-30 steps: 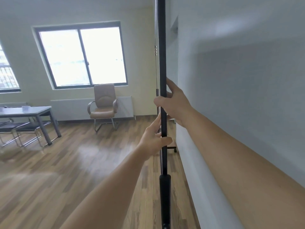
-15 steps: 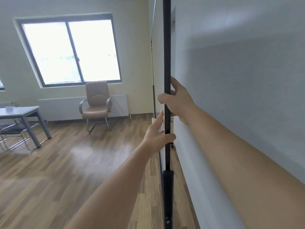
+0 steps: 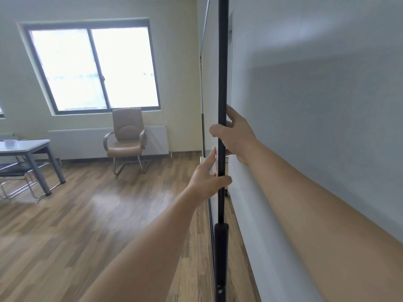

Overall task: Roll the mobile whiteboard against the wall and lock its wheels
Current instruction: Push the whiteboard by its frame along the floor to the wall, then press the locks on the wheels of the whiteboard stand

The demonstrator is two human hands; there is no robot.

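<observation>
1. Head view: whiteboard seen edge-on, centre of frame, its long face running away from the camera toward the far wall, parallel to the grey wall on the right.
2. Black upright post of the whiteboard stand runs vertically top to bottom of frame, thicker black sleeve near lower centre.
3. Board sits near the grey wall, narrow gap between them; cannot tell if touching. Wheels not clearly visible.
4. Right hand wraps the post at mid frame, fingers curled round it, closed grip.
5. Left hand lower on the post, thumb hooked across its front, fingers flat along the board edge, loose hold.
6. Chair under window upper left; table at left edge; wood floor.
</observation>
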